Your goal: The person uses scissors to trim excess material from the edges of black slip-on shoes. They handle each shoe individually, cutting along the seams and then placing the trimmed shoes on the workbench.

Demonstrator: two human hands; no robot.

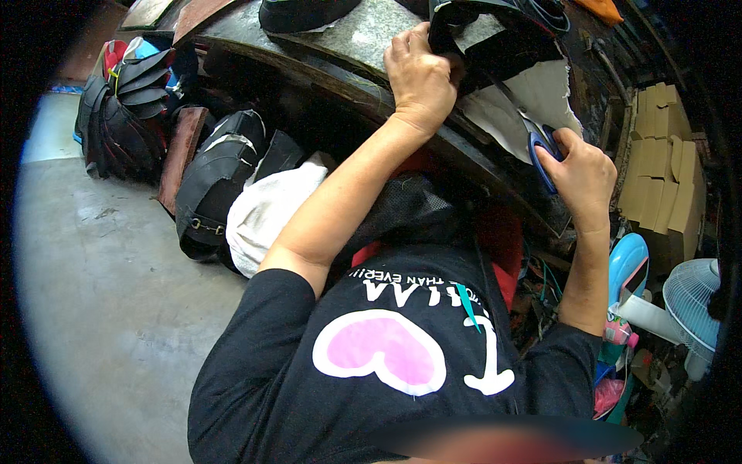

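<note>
Black curved cloth (pixel 514 58) looks only part cut, left hand (pixel 422 80) pinching it, right hand (pixel 581 172) curled round blue-handled metal scissors (pixel 535 147).

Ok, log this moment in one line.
left hand: holding black piece | right hand: holding scissors | scissors: over white sheet

The speckled table (pixel 352 50) bears a black piece (pixel 305 15) and, farther right, a ragged white sheet (pixel 533 97).
</note>
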